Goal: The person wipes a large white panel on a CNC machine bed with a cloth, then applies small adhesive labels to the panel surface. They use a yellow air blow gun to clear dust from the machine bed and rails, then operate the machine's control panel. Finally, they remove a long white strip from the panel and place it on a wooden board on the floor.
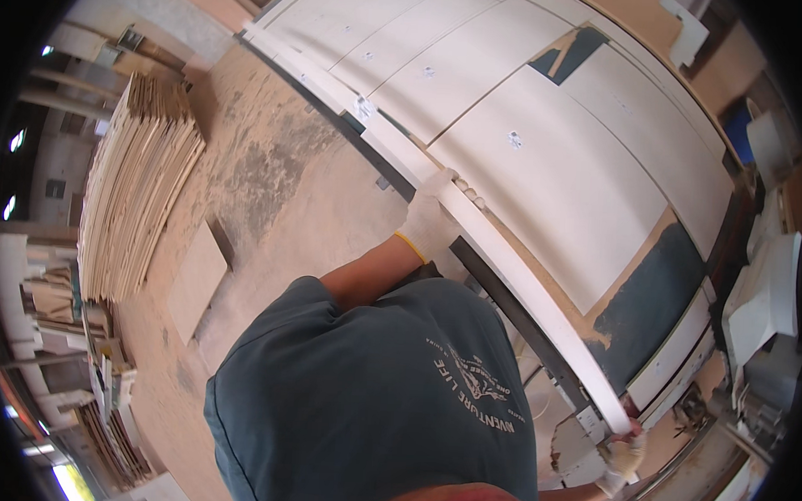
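Observation:
A long, narrow white strip of board point(526, 267) runs along the near edge of a machine table, slanting from the far left to the near right. My left hand point(432, 218), in a white knit glove with a yellow cuff, is wrapped over the strip at about its middle, fingertips curled over the far side. At the strip's near right end, my right hand point(624, 455), also gloved, grips it. Beyond the strip lie several large white panels point(564, 195), cut apart along straight seams. Dark table surface point(654, 302) shows beside a jagged brown offcut edge.
A tall stack of thin boards point(140, 190) stands on the dusty floor at left. A loose flat panel point(198, 282) lies nearer me. Machine parts point(766, 293) and a blue container point(740, 129) are at the right. More boards point(111, 426) lean at the lower left.

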The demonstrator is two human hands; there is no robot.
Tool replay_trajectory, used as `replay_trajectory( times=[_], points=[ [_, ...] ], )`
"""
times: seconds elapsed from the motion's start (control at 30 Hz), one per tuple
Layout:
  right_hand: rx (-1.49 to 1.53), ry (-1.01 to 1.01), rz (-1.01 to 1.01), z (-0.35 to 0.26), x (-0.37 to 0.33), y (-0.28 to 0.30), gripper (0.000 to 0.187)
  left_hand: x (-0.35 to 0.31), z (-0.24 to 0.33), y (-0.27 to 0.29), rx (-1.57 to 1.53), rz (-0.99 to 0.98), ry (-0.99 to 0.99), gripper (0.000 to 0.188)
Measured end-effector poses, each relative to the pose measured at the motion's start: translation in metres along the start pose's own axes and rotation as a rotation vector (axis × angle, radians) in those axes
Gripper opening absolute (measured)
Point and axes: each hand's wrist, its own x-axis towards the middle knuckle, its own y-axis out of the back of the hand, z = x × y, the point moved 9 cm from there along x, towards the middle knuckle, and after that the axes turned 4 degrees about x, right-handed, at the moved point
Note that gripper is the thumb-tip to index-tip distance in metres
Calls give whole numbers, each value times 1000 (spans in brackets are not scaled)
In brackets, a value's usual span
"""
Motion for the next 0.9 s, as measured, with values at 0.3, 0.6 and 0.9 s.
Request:
replay_trajectory(
  times=[0.3, 0.6, 0.9],
  points=[
    [-702, 559, -387, 66, 63, -321, 42, -26, 254, -29, 618, 75, -817, 30],
    [-1398, 339, -253, 77, 120, -512, 53, -167, 502, 77, 850, 303, -1077, 25],
    [-1246, 276, -323, 57, 91, -513, 51, -346, 608, 194, 1098, 763, -1302, 28]
  ],
)
